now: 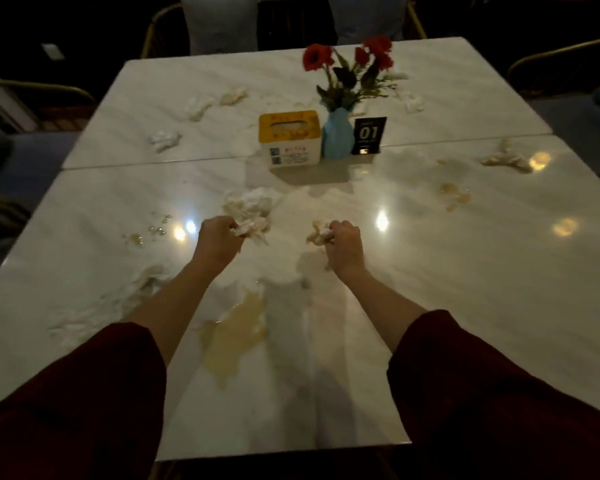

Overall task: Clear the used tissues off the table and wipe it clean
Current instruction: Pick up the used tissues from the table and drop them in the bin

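Both hands are over the middle of the white marble counter (465, 271). The left hand (219, 237) has its fingers curled around a crumpled tissue (253, 227), which touches a bigger tissue heap (252, 201) just behind it. The right hand (343, 241) has its fingers closed around a stained tissue wad (317, 234). Between the forearms a yellowish spill (236, 336) lies on the counter. More used tissues lie well apart: a white ball (163, 138) on the far left and a flat piece (506, 157) at the right. A yellow-topped tissue box (289, 138), a blue vase (336, 135) with red flowers and a black number sign (368, 135) stand together behind the hands.
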